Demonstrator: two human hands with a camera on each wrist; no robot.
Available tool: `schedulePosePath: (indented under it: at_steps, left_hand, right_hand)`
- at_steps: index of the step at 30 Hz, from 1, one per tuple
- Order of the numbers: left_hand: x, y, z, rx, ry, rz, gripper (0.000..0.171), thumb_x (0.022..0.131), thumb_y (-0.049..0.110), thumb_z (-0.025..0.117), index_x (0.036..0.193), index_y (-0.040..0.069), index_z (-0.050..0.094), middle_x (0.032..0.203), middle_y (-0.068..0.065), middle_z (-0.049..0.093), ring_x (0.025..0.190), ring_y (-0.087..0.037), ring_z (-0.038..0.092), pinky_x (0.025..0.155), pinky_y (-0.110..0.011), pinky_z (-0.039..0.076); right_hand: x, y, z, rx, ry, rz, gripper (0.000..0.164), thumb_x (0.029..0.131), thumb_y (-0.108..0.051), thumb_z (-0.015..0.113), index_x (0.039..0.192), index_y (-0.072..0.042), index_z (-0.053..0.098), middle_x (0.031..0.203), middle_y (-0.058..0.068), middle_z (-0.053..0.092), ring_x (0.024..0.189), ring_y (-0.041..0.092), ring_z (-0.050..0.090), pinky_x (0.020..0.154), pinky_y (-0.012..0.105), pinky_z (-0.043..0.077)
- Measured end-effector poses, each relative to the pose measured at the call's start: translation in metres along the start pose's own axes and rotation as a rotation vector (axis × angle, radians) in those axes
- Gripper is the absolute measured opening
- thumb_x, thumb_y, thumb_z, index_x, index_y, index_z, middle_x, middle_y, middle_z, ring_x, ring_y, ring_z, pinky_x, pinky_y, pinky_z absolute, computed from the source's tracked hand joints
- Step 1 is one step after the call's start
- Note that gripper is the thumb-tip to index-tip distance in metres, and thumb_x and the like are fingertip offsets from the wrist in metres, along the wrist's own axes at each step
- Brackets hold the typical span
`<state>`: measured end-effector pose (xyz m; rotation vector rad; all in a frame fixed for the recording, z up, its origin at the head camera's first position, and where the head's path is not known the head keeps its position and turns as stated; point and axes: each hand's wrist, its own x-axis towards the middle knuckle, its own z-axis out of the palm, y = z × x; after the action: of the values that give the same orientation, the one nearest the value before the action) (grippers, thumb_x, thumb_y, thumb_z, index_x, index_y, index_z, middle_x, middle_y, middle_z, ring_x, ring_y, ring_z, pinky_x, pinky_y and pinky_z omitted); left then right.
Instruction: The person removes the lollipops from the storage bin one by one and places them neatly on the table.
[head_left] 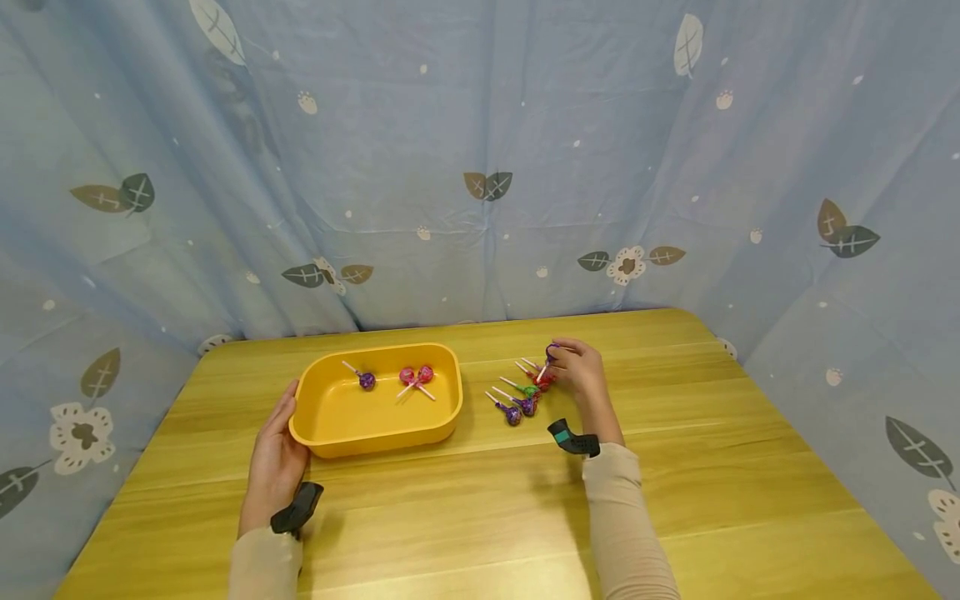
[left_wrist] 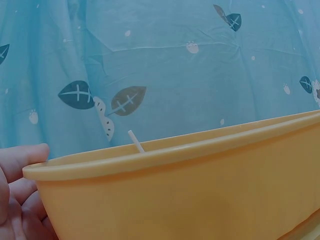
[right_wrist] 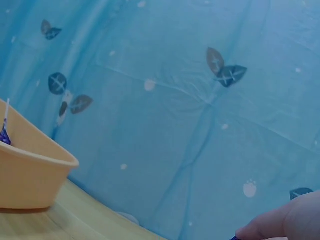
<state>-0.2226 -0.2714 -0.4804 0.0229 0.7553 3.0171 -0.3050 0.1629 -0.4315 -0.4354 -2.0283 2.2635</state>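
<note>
A yellow plastic tray (head_left: 375, 433) stands on the table, with a purple-wrapped lollipop (head_left: 367, 381) and two pink ones (head_left: 416, 375) inside. My left hand (head_left: 276, 458) holds the tray's left end; in the left wrist view its fingers (left_wrist: 25, 161) lie at the rim and against the outer wall. To the right of the tray, several wrapped lollipops (head_left: 513, 415) lie in a loose row, sticks pointing left. Above the far end of that row, my right hand (head_left: 583, 371) pinches a purple lollipop (head_left: 551, 354), its white stick slanting down. In the right wrist view only part of this hand (right_wrist: 285, 220) shows.
The wooden table (head_left: 480, 517) has a rounded far right corner. A blue curtain (head_left: 480, 125) with leaf prints hangs along its back and sides. Black wrist cameras sit on the left wrist (head_left: 297, 508) and right wrist (head_left: 573, 438).
</note>
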Motion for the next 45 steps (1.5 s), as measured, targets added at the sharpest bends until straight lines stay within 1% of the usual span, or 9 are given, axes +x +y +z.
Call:
schedulePosePath:
  at_steps: [4, 8, 14, 16, 22, 25, 30, 36, 45]
  left_hand:
    - [0.0, 0.0, 0.0, 0.007, 0.005, 0.002, 0.047, 0.105, 0.011, 0.04, 0.151, 0.018, 0.036, 0.157, 0.01, 0.017, 0.145, -0.008, 0.009, 0.115, -0.025, 0.012]
    - [0.0, 0.0, 0.0, -0.001, 0.002, 0.001, 0.054, 0.105, 0.011, 0.041, 0.155, 0.019, 0.023, 0.157, 0.01, 0.019, 0.145, -0.008, 0.009, 0.115, -0.025, 0.012]
    - [0.0, 0.0, -0.003, 0.0, -0.017, 0.004, 0.059, 0.105, 0.011, 0.04, 0.156, 0.018, 0.012, 0.143, 0.009, 0.045, 0.145, -0.008, 0.008, 0.115, -0.025, 0.011]
    - [0.0, 0.0, -0.004, 0.004, -0.024, 0.005, 0.059, 0.105, 0.011, 0.039, 0.156, 0.018, 0.01, 0.14, 0.008, 0.049, 0.145, -0.008, 0.007, 0.115, -0.025, 0.011]
    - [0.001, 0.0, -0.003, 0.013, -0.013, -0.001, 0.058, 0.106, 0.012, 0.039, 0.156, 0.018, 0.01, 0.15, 0.01, 0.034, 0.144, -0.007, 0.009, 0.115, -0.025, 0.011]
    - [0.001, 0.0, -0.003, 0.011, -0.009, -0.004, 0.058, 0.106, 0.012, 0.039, 0.156, 0.019, 0.01, 0.152, 0.011, 0.03, 0.144, -0.007, 0.01, 0.115, -0.025, 0.011]
    - [0.001, 0.001, -0.003, 0.028, 0.004, -0.005, 0.058, 0.105, 0.013, 0.04, 0.156, 0.02, 0.012, 0.156, 0.011, 0.021, 0.144, -0.006, 0.011, 0.115, -0.025, 0.011]
    - [0.001, 0.0, -0.004, 0.017, -0.004, -0.007, 0.057, 0.106, 0.012, 0.039, 0.156, 0.02, 0.014, 0.154, 0.01, 0.025, 0.144, -0.007, 0.01, 0.115, -0.025, 0.011]
    - [0.001, 0.001, -0.004, 0.006, 0.004, -0.009, 0.058, 0.105, 0.012, 0.04, 0.156, 0.02, 0.012, 0.152, 0.01, 0.029, 0.144, -0.005, 0.012, 0.115, -0.025, 0.012]
  right_hand:
    - [0.002, 0.003, -0.005, 0.026, 0.005, -0.001, 0.036, 0.094, -0.003, 0.061, 0.127, 0.009, 0.055, 0.096, 0.01, 0.062, 0.074, 0.013, 0.065, 0.086, 0.039, 0.055]
    - [0.004, 0.005, -0.009, 0.043, 0.01, -0.006, 0.039, 0.095, -0.002, 0.06, 0.13, 0.012, 0.051, 0.095, 0.011, 0.063, 0.076, 0.014, 0.067, 0.09, 0.042, 0.052]
    - [0.007, 0.007, -0.014, 0.052, 0.034, 0.025, 0.042, 0.097, -0.005, 0.059, 0.133, 0.011, 0.047, 0.103, 0.014, 0.062, 0.081, 0.014, 0.067, 0.087, 0.034, 0.054]
    - [0.007, 0.007, -0.016, 0.061, 0.044, 0.035, 0.043, 0.097, -0.006, 0.058, 0.135, 0.009, 0.046, 0.105, 0.014, 0.061, 0.081, 0.012, 0.067, 0.089, 0.035, 0.053]
    - [0.008, 0.01, -0.02, 0.054, 0.064, 0.024, 0.041, 0.098, -0.006, 0.056, 0.138, 0.004, 0.05, 0.116, 0.018, 0.059, 0.086, 0.012, 0.067, 0.098, 0.042, 0.047]
    - [0.009, 0.013, -0.022, 0.047, 0.08, 0.033, 0.038, 0.098, -0.005, 0.055, 0.135, 0.006, 0.051, 0.12, 0.021, 0.058, 0.097, 0.02, 0.067, 0.096, 0.042, 0.047]
    - [0.011, 0.016, -0.023, 0.036, 0.101, 0.054, 0.041, 0.097, -0.005, 0.057, 0.135, 0.008, 0.049, 0.111, 0.019, 0.059, 0.108, 0.032, 0.061, 0.093, 0.041, 0.05]
    - [0.012, 0.022, -0.024, -0.019, 0.138, 0.036, 0.04, 0.096, -0.008, 0.06, 0.131, 0.008, 0.053, 0.112, 0.017, 0.057, 0.102, 0.032, 0.059, 0.086, 0.035, 0.054]
    - [0.014, 0.029, -0.022, -0.028, 0.148, 0.021, 0.034, 0.095, -0.014, 0.063, 0.119, 0.01, 0.06, 0.104, 0.019, 0.061, 0.073, 0.017, 0.066, 0.077, 0.032, 0.057]
